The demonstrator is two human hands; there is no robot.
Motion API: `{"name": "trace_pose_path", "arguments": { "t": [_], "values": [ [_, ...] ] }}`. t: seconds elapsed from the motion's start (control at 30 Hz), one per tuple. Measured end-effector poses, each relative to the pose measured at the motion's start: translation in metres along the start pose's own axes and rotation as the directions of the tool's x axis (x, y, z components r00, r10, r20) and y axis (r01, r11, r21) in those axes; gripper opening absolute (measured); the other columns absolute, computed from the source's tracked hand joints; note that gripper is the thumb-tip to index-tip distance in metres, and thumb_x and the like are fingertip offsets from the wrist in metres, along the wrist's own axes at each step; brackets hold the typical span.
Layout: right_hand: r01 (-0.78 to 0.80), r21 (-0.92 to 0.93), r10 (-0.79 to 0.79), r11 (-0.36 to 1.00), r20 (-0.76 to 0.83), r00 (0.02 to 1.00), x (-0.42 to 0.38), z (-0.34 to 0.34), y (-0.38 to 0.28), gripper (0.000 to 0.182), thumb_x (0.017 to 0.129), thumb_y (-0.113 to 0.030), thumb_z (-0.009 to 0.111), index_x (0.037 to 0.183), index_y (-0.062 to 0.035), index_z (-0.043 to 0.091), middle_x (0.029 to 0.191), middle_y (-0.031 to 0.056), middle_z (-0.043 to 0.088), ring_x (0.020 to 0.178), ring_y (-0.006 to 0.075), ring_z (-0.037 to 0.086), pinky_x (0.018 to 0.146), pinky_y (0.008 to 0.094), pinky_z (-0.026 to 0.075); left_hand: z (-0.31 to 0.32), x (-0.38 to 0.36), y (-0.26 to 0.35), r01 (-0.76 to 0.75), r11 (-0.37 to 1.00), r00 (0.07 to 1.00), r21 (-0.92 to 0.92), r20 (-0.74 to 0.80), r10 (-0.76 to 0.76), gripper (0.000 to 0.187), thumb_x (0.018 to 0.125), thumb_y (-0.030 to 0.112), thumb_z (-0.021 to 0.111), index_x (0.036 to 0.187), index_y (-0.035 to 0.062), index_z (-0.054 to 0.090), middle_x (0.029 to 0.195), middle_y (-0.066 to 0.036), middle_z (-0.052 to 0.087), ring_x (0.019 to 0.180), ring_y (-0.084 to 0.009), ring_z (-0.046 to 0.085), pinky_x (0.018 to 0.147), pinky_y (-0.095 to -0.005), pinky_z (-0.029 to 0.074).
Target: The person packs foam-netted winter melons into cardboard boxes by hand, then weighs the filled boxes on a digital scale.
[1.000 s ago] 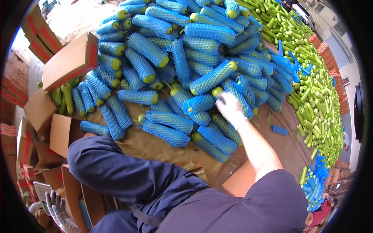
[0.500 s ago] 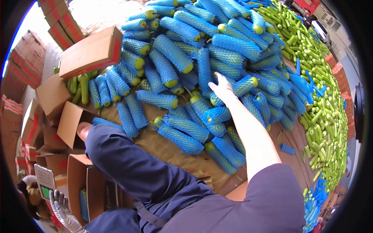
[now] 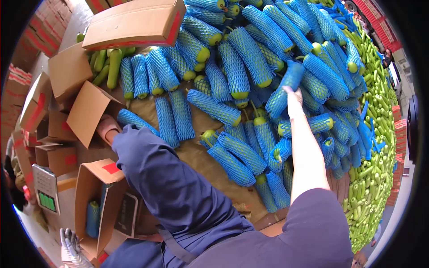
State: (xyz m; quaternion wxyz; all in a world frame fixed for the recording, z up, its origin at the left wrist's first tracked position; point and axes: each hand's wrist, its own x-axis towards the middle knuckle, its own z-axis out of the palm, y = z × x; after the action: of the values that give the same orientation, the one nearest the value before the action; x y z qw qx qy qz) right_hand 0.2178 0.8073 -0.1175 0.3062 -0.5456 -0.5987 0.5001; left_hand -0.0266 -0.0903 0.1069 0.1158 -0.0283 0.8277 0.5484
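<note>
My right hand (image 3: 292, 95) is closed around a gourd in blue foam netting (image 3: 291, 77), held tilted over the heap and slightly blurred. More netted gourds (image 3: 243, 58) lie piled around it, their green ends showing. Low on the left, my gloved left hand (image 3: 73, 251) has its fingers stretched out and holds nothing. Beside it stands an open carton (image 3: 114, 214) with a netted gourd (image 3: 93, 219) inside.
A scale with a green display (image 3: 46, 190) stands at left. Open cartons (image 3: 89, 114) lie near my foot, and a closed carton (image 3: 129, 27) sits at the top. Bare green gourds (image 3: 373, 187) form a large heap at right.
My right hand has gone from reaching with spread fingers to gripping a netted gourd, now shifted and tilted. The view has swung, moving the heap rightward. My left hand stays open.
</note>
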Motion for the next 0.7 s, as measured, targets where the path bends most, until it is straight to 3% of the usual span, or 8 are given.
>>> {"name": "trace_pose_path", "arguments": {
  "t": [0.07, 0.2, 0.3, 0.4, 0.47, 0.53, 0.6, 0.7],
  "values": [
    [-0.248, 0.662, 0.094, 0.707, 0.259, 0.961, -0.016, -0.026, 0.008, 0.061, 0.080, -0.028, 0.073, 0.130, -0.0017, 0.050, 0.122, 0.0169, 0.062, 0.112, 0.0308, 0.060, 0.100, 0.0450, 0.046, -0.020, 0.004, -0.014, 0.065, 0.998, 0.998, 0.008, 0.005, -0.065, 0.053, 0.103, 0.037, 0.043, 0.151, 0.0149, 0.036, 0.147, -0.008, 0.045, 0.130, -0.0215, 0.046, 0.109, -0.0354, 0.033],
    [-0.420, 0.776, -0.120, 0.471, 0.528, 0.841, -0.127, -0.006, -0.062, 0.069, 0.083, -0.044, 0.069, 0.132, -0.0009, 0.047, 0.125, 0.0188, 0.058, 0.116, 0.0355, 0.057, 0.101, 0.0535, 0.045, -0.027, 0.031, -0.042, 0.025, 0.999, 1.000, -0.028, -0.011, -0.025, 0.054, 0.103, 0.038, 0.042, 0.151, 0.0129, 0.035, 0.146, -0.011, 0.046, 0.131, -0.0261, 0.046, 0.110, -0.0372, 0.032],
    [-0.396, 0.673, -0.107, 0.625, 0.576, 0.810, -0.162, 0.036, -0.091, 0.083, 0.080, -0.052, 0.072, 0.138, -0.0013, 0.041, 0.115, 0.0164, 0.060, 0.100, 0.0289, 0.064, 0.089, 0.0454, 0.056, 0.017, 0.044, -0.022, -0.024, 0.995, 0.999, 0.097, 0.024, 0.022, 0.049, 0.105, 0.030, 0.043, 0.147, 0.0063, 0.040, 0.135, -0.013, 0.055, 0.120, -0.0242, 0.055, 0.105, -0.0370, 0.039],
    [-0.466, 0.636, -0.241, 0.615, 0.714, 0.657, -0.211, 0.092, -0.144, 0.086, 0.079, -0.051, 0.072, 0.140, -0.0007, 0.038, 0.113, 0.0178, 0.059, 0.096, 0.0297, 0.065, 0.087, 0.0439, 0.057, 0.025, 0.056, -0.015, -0.130, 0.969, 0.983, 0.212, 0.154, 0.098, 0.044, 0.105, 0.024, 0.045, 0.145, 0.0044, 0.044, 0.130, -0.010, 0.058, 0.114, -0.0190, 0.057, 0.100, -0.0333, 0.043],
    [-0.560, 0.557, -0.309, 0.614, 0.822, 0.478, -0.244, 0.132, -0.180, 0.088, 0.079, -0.052, 0.072, 0.141, -0.0008, 0.036, 0.113, 0.0174, 0.059, 0.097, 0.0293, 0.065, 0.087, 0.0440, 0.057, 0.040, 0.056, -0.011, -0.122, 0.974, 0.990, 0.192, 0.095, 0.105, 0.041, 0.104, 0.017, 0.047, 0.141, -0.0001, 0.047, 0.124, -0.010, 0.061, 0.109, -0.0173, 0.059, 0.097, -0.0304, 0.046],
    [-0.529, 0.428, -0.235, 0.732, 0.889, 0.393, -0.286, 0.169, -0.210, 0.084, 0.079, -0.050, 0.072, 0.139, -0.0009, 0.040, 0.113, 0.0168, 0.060, 0.096, 0.0274, 0.065, 0.087, 0.0425, 0.056, 0.044, 0.059, -0.022, -0.116, 0.986, 0.989, 0.123, 0.107, 0.103, 0.038, 0.102, 0.014, 0.051, 0.137, 0.0002, 0.051, 0.119, -0.009, 0.063, 0.105, -0.0160, 0.059, 0.097, -0.0299, 0.046],
    [-0.414, 0.256, -0.169, 0.874, 0.957, 0.236, -0.331, 0.206, -0.236, 0.060, 0.084, -0.047, 0.069, 0.118, 0.0006, 0.057, 0.106, 0.0098, 0.063, 0.093, 0.0172, 0.063, 0.080, 0.0328, 0.053, 0.055, 0.056, -0.024, -0.046, 0.997, 0.988, 0.069, 0.150, 0.035, 0.038, 0.101, 0.013, 0.052, 0.136, 0.0004, 0.052, 0.117, -0.009, 0.063, 0.105, -0.0156, 0.059, 0.096, -0.0297, 0.047],
    [-0.322, 0.257, -0.244, 0.911, 0.966, 0.083, -0.391, 0.269, -0.233, 0.051, 0.086, -0.043, 0.070, 0.116, -0.0036, 0.058, 0.103, 0.0046, 0.061, 0.094, 0.0114, 0.056, 0.085, 0.0296, 0.047, 0.070, 0.038, -0.012, -0.007, 0.992, 0.965, 0.126, 0.262, -0.026, 0.042, 0.098, 0.017, 0.058, 0.136, -0.0001, 0.052, 0.116, -0.008, 0.063, 0.106, -0.0165, 0.059, 0.098, -0.0304, 0.045]
  ]
}}
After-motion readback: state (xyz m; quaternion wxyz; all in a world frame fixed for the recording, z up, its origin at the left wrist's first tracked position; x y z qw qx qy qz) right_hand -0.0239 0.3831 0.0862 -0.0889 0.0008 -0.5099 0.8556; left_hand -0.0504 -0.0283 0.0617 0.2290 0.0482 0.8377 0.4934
